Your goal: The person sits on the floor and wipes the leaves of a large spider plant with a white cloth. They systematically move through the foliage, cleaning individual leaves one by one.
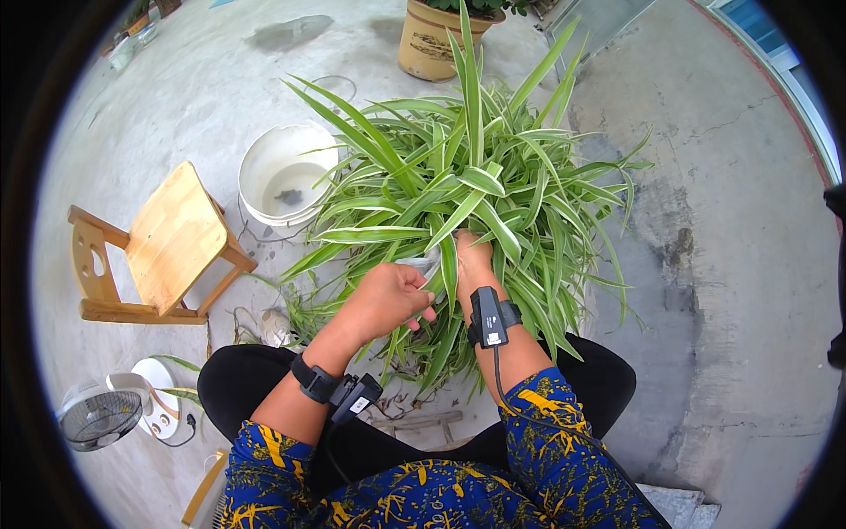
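A large spider plant point(476, 178) with green, white-edged leaves spreads out before me, its pot hidden under the foliage. My left hand point(393, 299) is at the near left side of the plant, with thumb and forefinger pinched together on a narrow leaf. Deeper among the leaves is my right hand point(474, 254), its fingertips hidden by foliage, so its grip does not show. A pale grey cloth point(426, 262), partly covered by leaves, lies between the two hands and appears to reach the right one.
A white bucket point(289, 175) with some water and a dark item inside stands left of the plant. Further left are a small wooden chair point(175, 238) and a white electric fan point(106, 413). A tan plant pot point(439, 43) stands beyond. Dry stems lie on the concrete floor point(198, 112).
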